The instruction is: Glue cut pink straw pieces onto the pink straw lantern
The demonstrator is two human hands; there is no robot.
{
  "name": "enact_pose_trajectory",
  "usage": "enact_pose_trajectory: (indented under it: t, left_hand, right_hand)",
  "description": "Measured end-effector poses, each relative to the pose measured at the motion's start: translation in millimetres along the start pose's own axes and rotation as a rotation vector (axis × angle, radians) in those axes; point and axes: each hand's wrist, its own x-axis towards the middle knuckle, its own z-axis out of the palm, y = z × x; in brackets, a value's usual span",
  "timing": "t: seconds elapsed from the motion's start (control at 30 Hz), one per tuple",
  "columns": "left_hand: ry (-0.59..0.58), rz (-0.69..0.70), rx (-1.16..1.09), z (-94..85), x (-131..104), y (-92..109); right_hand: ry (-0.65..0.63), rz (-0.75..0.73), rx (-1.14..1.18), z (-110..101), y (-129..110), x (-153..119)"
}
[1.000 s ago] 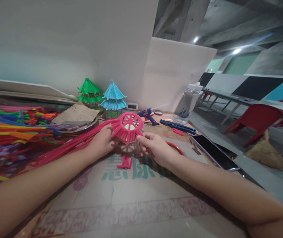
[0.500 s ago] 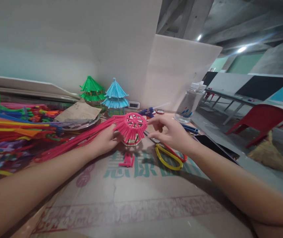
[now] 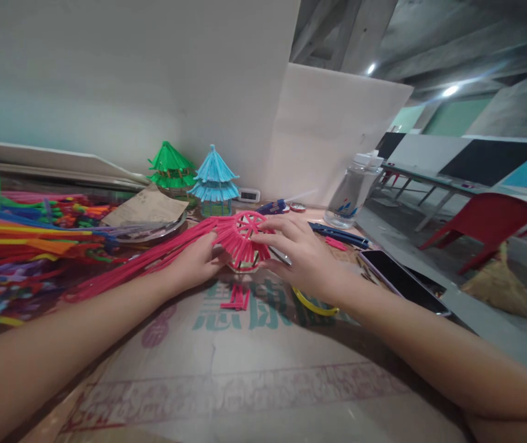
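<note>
A small pink pipe-cleaner structure [image 3: 243, 243], with a round spoked top and a fringe of short strips, stands at the middle of the board. My left hand [image 3: 201, 259] is closed on its left side, beside a bundle of long pink pipe cleaners [image 3: 138, 261]. On the other side, my right hand [image 3: 297, 249] reaches over the structure's right edge, its fingers apart and touching the top. Short pink pieces [image 3: 237, 298] lie just in front. Scissors with a yellow handle [image 3: 316, 306] are partly hidden under my right hand.
Green [image 3: 171, 165] and blue [image 3: 214, 175] model pavilions stand behind. Coloured pipe cleaners [image 3: 37, 240] are heaped at left, near a tray with cardboard [image 3: 146, 209]. A glue gun [image 3: 272, 207], water bottle [image 3: 353, 191], pliers [image 3: 339, 235] and phone [image 3: 401, 280] are towards the right.
My right hand has moved left onto the pink structure, covering part of the scissors and uncovering the pliers and more pink pieces. My left hand has stayed almost still.
</note>
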Motion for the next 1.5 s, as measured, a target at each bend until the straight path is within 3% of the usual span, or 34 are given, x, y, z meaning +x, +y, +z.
enact_pose_trajectory:
  t: [0.17, 1.2, 1.5]
  left_hand:
    - [-0.023, 0.003, 0.002, -1.1, 1, -1]
    - [0.011, -0.001, -0.010, 1.8, 0, -4]
    - [-0.018, 0.004, -0.001, -1.0, 1, -2]
  right_hand:
    - [0.056, 0.006, -0.035, 4, -3, -1]
    - [0.005, 0.026, -0.028, 4, 8, -2]
    - [0.063, 0.002, -0.109, 7, 3, -3]
